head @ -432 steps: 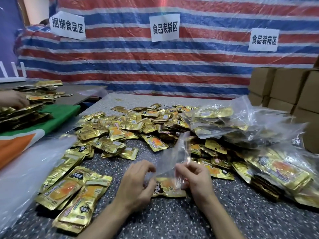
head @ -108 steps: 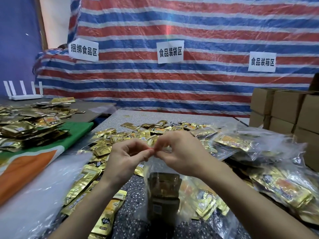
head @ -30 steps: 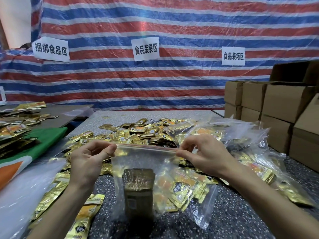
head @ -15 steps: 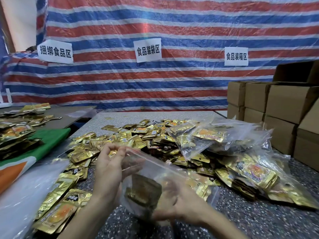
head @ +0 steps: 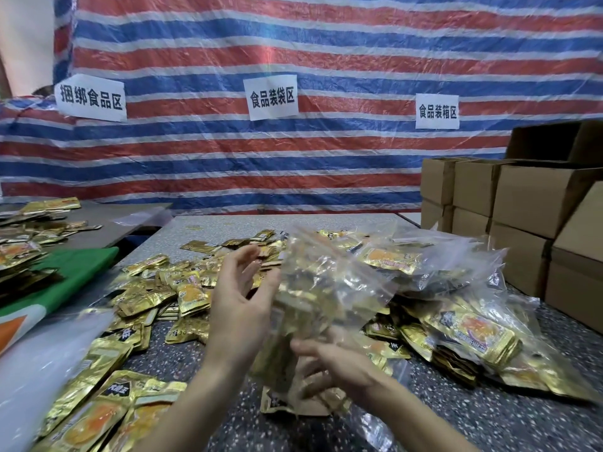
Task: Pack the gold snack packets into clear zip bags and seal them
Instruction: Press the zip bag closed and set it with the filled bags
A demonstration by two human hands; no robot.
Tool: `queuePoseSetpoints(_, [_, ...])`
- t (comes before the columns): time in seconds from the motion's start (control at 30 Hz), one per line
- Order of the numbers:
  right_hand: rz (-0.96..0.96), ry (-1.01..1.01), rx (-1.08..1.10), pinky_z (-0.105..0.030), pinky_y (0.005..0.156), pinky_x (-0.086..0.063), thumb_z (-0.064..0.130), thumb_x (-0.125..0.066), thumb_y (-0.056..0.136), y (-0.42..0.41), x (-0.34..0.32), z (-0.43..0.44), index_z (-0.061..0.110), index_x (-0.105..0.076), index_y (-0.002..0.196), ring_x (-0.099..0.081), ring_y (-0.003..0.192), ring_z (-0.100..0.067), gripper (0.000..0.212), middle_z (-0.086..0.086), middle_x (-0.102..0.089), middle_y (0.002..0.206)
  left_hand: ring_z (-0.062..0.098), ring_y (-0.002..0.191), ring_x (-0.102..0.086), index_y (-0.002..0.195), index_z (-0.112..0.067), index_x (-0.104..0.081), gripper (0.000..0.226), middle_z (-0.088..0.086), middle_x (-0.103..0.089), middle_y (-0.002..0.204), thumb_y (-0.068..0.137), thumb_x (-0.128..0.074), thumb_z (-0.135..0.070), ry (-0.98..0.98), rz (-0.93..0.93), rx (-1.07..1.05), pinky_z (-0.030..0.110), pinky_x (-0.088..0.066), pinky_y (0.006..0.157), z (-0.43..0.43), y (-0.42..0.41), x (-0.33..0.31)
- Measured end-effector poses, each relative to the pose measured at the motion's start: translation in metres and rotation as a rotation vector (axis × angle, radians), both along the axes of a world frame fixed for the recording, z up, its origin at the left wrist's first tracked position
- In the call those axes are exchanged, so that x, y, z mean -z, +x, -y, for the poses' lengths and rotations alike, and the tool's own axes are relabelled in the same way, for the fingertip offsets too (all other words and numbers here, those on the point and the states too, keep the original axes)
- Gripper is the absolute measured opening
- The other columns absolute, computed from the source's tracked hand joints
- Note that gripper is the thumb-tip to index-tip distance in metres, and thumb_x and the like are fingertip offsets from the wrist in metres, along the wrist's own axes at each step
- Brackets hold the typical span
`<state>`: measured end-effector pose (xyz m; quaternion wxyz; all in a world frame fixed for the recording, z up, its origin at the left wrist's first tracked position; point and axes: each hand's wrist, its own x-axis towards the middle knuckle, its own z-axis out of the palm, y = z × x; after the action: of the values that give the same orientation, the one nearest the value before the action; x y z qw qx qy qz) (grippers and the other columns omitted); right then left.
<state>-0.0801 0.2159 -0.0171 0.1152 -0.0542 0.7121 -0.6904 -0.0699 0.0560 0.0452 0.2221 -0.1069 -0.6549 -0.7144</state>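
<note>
A clear zip bag [head: 329, 288] filled with gold snack packets is lifted over the speckled table [head: 496, 422], tilted and blurred. My left hand [head: 238, 308] lies against its left side with fingers spread and loose. My right hand [head: 329, 363] is under the bag's lower end, fingers curled round it. Whether the bag's zip is closed is not visible. Loose gold packets [head: 182, 288] cover the table's middle. More packets [head: 98, 412] lie at the near left, and one packet [head: 293, 402] lies under my right hand.
Several filled zip bags [head: 463, 288] are heaped at the right. Cardboard boxes [head: 522, 207] are stacked at the far right. Clear plastic [head: 42, 363] lies at the near left, beside a green cloth [head: 75, 272] with more packets. A striped tarp hangs behind.
The bag, held stretched by its top edge a second ago, has been turned and lifted towards the right. My right hand dropped under it and my left hand let go of the top edge.
</note>
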Motion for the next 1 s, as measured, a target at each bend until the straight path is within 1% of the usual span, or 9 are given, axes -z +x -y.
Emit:
queuePoseSetpoints(0.1, [0.049,-0.141,0.098,-0.037,0.060,-0.059,0.031,-0.082,0.073,-0.032,-0.025,-0.016,0.010,-0.065,0.111,-0.070,0.074,-0.029,0.046,-0.016,-0.071,0.107,-0.002,0.105,-0.063,0.114,-0.032,-0.062,0.034,-0.016,-0.067,0.115,0.081,-0.066,-0.036,-0.015,0.025,0.017,0.018,-0.051,0.082,0.004,0.001,0.011])
queuePoseSetpoints(0.2, [-0.010,-0.341,0.244,-0.033,0.060,-0.059,0.036,-0.066,0.089,-0.076,-0.074,-0.039,0.008,-0.066,0.102,-0.074,0.073,-0.026,0.030,-0.018,-0.068,0.103,-0.004,0.095,-0.065,0.104,-0.025,-0.068,0.016,-0.020,-0.070,0.101,0.091,-0.065,-0.015,-0.079,0.051,0.027,0.010,-0.052,0.068,0.012,-0.001,0.023])
queuePoseSetpoints(0.3, [0.108,-0.481,0.345,-0.037,0.070,-0.062,0.054,-0.065,0.090,-0.105,-0.100,-0.051,0.008,-0.051,0.117,-0.070,0.096,-0.036,0.055,-0.027,-0.060,0.116,-0.004,0.093,-0.065,0.101,-0.024,-0.069,0.017,-0.017,-0.071,0.101,0.092,-0.064,-0.011,-0.134,0.086,0.017,0.014,-0.050,0.074,0.023,-0.001,0.031])
queuePoseSetpoints(0.4, [0.134,0.020,0.268,-0.040,0.076,-0.061,0.049,-0.068,0.091,-0.102,-0.076,-0.022,0.004,-0.049,0.137,-0.068,0.102,-0.032,0.067,-0.019,-0.062,0.127,-0.003,0.095,-0.065,0.103,-0.026,-0.069,0.016,-0.014,-0.072,0.103,0.092,-0.065,-0.014,-0.173,0.088,0.003,0.019,-0.049,0.081,0.031,-0.002,0.037])
queuePoseSetpoints(0.53, [-0.204,0.336,0.059,-0.028,0.067,-0.059,0.036,-0.070,0.092,-0.074,-0.034,0.033,0.014,-0.070,0.111,-0.071,0.075,-0.010,0.029,0.000,-0.073,0.101,-0.003,0.095,-0.065,0.103,-0.030,-0.068,0.015,-0.017,-0.071,0.102,0.094,-0.064,-0.018,-0.237,0.081,-0.035,0.019,-0.051,0.078,0.038,-0.006,0.043])
queuePoseSetpoints(0.67, [-0.393,0.456,0.030,-0.033,0.085,-0.059,0.034,-0.070,0.092,-0.052,-0.010,0.058,0.019,-0.072,0.107,-0.068,0.091,-0.007,0.021,0.006,-0.072,0.099,-0.005,0.095,-0.064,0.103,-0.032,-0.066,0.017,-0.017,-0.069,0.101,0.095,-0.063,-0.018,-0.303,0.103,-0.072,0.016,-0.054,0.072,0.061,-0.009,0.057])
queuePoseSetpoints(0.8, [-0.448,0.491,0.022,-0.020,0.077,-0.052,0.034,-0.067,0.094,-0.044,0.003,0.059,0.027,-0.067,0.110,-0.062,0.096,0.000,0.017,0.013,-0.067,0.104,0.002,0.096,-0.063,0.108,-0.030,-0.066,0.014,-0.014,-0.068,0.105,0.097,-0.062,-0.021,-0.455,0.123,-0.267,0.020,-0.052,0.078,0.104,-0.019,0.071])
queuePoseSetpoints(0.9, [-0.440,0.483,0.015,-0.018,0.076,-0.051,0.033,-0.067,0.094,-0.044,0.010,0.056,0.030,-0.065,0.108,-0.062,0.096,0.000,0.014,0.013,-0.066,0.105,0.010,0.098,-0.061,0.117,-0.025,-0.068,0.022,-0.006,-0.068,0.114,0.097,-0.060,-0.027,-0.709,0.202,-0.562,0.025,-0.047,0.073,0.147,-0.030,0.081])
queuePoseSetpoints(1.0, [-0.430,0.494,0.014,-0.021,0.080,-0.054,0.031,-0.067,0.094,-0.045,0.014,0.053,0.030,-0.065,0.106,-0.063,0.096,0.000,0.013,0.013,-0.067,0.104,0.029,0.116,-0.053,0.124,-0.017,-0.063,0.033,0.007,-0.062,0.128,0.095,-0.054,-0.028,-1.044,0.505,-0.849,0.039,-0.043,0.092,0.194,-0.040,0.091])
